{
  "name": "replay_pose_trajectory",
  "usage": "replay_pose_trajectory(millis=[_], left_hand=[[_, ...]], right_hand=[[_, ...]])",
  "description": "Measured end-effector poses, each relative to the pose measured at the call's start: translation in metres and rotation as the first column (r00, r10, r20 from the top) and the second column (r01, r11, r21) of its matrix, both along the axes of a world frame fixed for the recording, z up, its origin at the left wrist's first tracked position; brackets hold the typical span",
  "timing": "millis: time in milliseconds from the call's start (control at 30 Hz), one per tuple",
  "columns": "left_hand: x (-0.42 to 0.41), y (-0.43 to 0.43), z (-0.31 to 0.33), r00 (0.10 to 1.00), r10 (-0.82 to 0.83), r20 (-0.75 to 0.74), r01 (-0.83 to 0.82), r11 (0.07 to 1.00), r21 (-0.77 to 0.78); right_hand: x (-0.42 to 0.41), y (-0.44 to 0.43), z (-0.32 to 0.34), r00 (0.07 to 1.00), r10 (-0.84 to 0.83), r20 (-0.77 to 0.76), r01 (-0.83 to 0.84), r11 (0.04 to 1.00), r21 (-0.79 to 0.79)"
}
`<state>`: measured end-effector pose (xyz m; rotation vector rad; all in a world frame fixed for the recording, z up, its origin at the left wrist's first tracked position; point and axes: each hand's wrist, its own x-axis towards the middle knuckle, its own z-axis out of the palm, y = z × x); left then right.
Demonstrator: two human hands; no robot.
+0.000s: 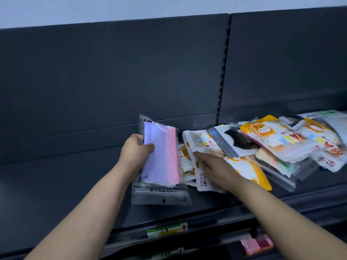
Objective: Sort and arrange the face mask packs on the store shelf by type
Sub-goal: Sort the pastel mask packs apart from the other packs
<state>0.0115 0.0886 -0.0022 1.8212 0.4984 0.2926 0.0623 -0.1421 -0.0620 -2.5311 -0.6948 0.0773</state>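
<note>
The left hand (135, 149) has its grip closed on a clear pack of pastel masks (160, 159) — lilac on the left side, pink on the right — with the thumb across the front face and the fingers behind the pack's left edge. The pack is held upright and slightly tilted above the dark shelf (65, 184), its sealed strip with a hang hole at the bottom, nearest the camera. Just to its right, the right hand (216, 168) lies palm down with fingers spread on a white pack with a small red logo (201, 177), pressing on it rather than clasping it; the grip is open and flat. That white pack sits at the left edge of a loose pile of mixed mask packs (272, 145) spread along the right half of the shelf, overlapping one another at odd angles. In the pile, a clear pack holding black masks (236, 141) lies against orange-and-white cartoon packs (270, 136), and further packs run to the right edge of the view, too blurred to tell apart. The left half of the shelf is bare dark metal in front of a dark back panel (112, 72). On the shelf's front rail sits a green-and-yellow price label (167, 229), and pink boxes (256, 243) show on the level below.
</note>
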Motion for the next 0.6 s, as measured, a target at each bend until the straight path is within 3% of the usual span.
replay_pose_trajectory(millis=[100, 167, 367, 533, 600], left_hand=[[0.001, -0.003, 0.002, 1.0, -0.025, -0.001, 0.025, 0.999, 0.032], [0.002, -0.004, 0.002, 0.999, -0.046, 0.002, 0.046, 0.997, 0.054], [0.014, -0.019, 0.0, 0.997, -0.075, 0.012, 0.075, 0.997, 0.018], [0.04, -0.055, 0.003, 0.991, -0.117, 0.067, 0.12, 0.992, -0.044], [0.049, -0.076, 0.004, 0.983, -0.165, 0.074, 0.169, 0.985, -0.045]], right_hand=[[0.004, -0.012, 0.0, 0.959, -0.181, 0.218, 0.225, 0.955, -0.196], [0.002, -0.022, 0.001, 0.943, -0.246, 0.223, 0.305, 0.907, -0.291], [-0.006, -0.043, 0.008, 0.964, -0.214, 0.156, 0.216, 0.976, 0.005], [0.001, -0.083, 0.021, 0.894, -0.294, 0.339, 0.331, 0.942, -0.057], [0.002, -0.103, 0.026, 0.886, -0.308, 0.347, 0.36, 0.928, -0.095]])
